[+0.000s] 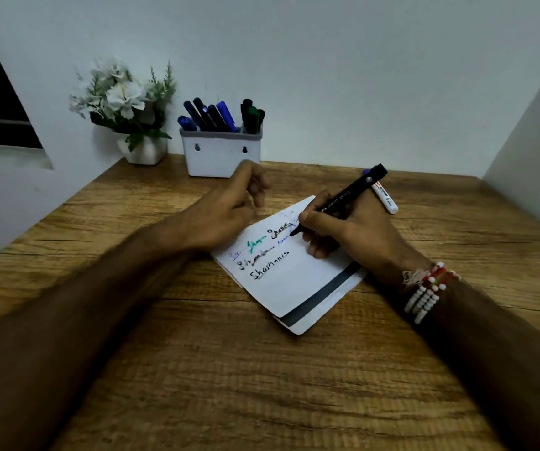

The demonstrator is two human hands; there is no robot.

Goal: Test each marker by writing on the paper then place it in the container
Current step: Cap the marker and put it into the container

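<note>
My right hand [356, 236] grips a black marker [343, 198] with its tip touching the white paper [298, 284], beside the top line of scribbled words. The paper lies at an angle in the middle of the wooden table and carries black, green and blue writing. My left hand [226, 209] sits at the paper's upper left edge with fingers loosely curled; nothing shows in it. A white marker [385, 198] with a blue cap lies on the table just behind my right hand. The white container [221, 157] stands at the back against the wall, holding several blue and dark markers.
A white pot of white flowers [125, 109] stands left of the container. Walls close the table at the back and on the right. The wooden table [229, 369] has bare surface in front of the paper.
</note>
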